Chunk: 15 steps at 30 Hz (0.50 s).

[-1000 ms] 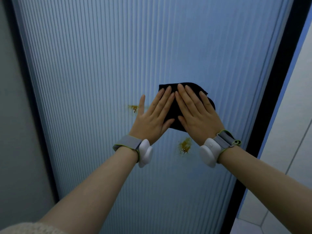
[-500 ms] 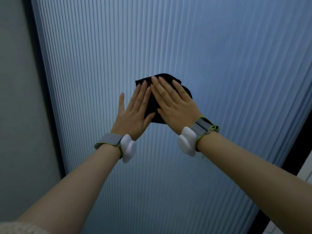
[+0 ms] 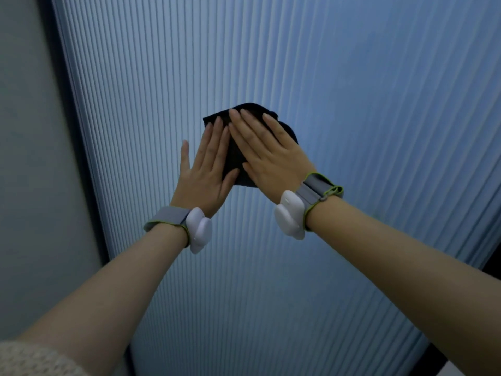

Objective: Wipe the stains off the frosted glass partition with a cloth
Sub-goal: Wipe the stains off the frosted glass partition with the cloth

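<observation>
A black cloth point(image 3: 245, 147) lies flat against the ribbed frosted glass partition point(image 3: 352, 104) near the centre of the frame, pinned there by two bare hands. The right hand point(image 3: 268, 161) rests palm-down over the cloth's right half with fingers extended and slightly fanned; the left hand point(image 3: 206, 172) presses beside it, its fingertips on the cloth's left edge and its thumb overlapping the lower edge, while its little finger splays out onto bare glass. Neither hand pinches the fabric: both are open and flat, probably so that pressure spreads across the grooves and the cloth does not bunch as it slides. Each wrist carries a grey strap with a white device point(image 3: 288, 218). No stain shows on the visible glass; any may lie under the cloth or outside the frame.
</observation>
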Each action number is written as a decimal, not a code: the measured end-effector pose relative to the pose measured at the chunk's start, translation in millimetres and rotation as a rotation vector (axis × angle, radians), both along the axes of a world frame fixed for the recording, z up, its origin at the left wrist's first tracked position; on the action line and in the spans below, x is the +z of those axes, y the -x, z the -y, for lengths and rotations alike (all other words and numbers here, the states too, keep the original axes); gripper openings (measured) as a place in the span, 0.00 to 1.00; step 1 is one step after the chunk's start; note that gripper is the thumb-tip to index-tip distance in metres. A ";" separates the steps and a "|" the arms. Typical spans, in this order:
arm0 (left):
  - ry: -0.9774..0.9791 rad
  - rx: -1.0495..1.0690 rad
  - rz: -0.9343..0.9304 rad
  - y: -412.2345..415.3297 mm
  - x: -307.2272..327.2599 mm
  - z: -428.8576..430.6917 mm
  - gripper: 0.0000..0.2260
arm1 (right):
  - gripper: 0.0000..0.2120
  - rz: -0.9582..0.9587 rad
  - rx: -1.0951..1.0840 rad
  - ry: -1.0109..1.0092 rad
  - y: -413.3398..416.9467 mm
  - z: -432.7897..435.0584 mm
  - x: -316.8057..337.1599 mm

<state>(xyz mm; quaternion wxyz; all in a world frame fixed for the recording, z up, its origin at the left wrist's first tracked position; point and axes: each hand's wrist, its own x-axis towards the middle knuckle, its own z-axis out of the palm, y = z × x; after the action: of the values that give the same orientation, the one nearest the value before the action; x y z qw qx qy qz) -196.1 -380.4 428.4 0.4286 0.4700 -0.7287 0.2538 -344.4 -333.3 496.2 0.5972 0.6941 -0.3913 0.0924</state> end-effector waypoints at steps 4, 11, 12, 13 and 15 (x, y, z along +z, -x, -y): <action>-0.035 0.006 0.008 6.2 -24.0 -7.0 0.27 | 0.26 -0.021 0.006 0.020 7.9 -2.2 -25.5; -0.049 0.055 0.072 11.8 -29.8 -17.7 0.27 | 0.26 -0.022 0.003 -0.005 17.9 -7.7 -33.8; -0.045 0.058 0.073 13.6 -29.6 -18.9 0.27 | 0.26 -0.025 0.004 -0.005 20.5 -8.5 -33.6; -0.038 0.053 0.074 16.9 -29.3 -20.4 0.27 | 0.26 -0.023 0.004 -0.002 24.3 -9.9 -33.7; -0.015 0.039 0.077 26.5 -28.5 -24.5 0.27 | 0.25 -0.005 0.007 0.012 33.6 -14.3 -34.0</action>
<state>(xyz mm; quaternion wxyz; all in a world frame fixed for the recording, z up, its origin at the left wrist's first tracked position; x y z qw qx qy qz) -222.6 -356.0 399.9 0.3917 0.4769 -0.7374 0.2746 -378.0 -319.0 462.2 0.6019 0.6922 -0.3867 0.0952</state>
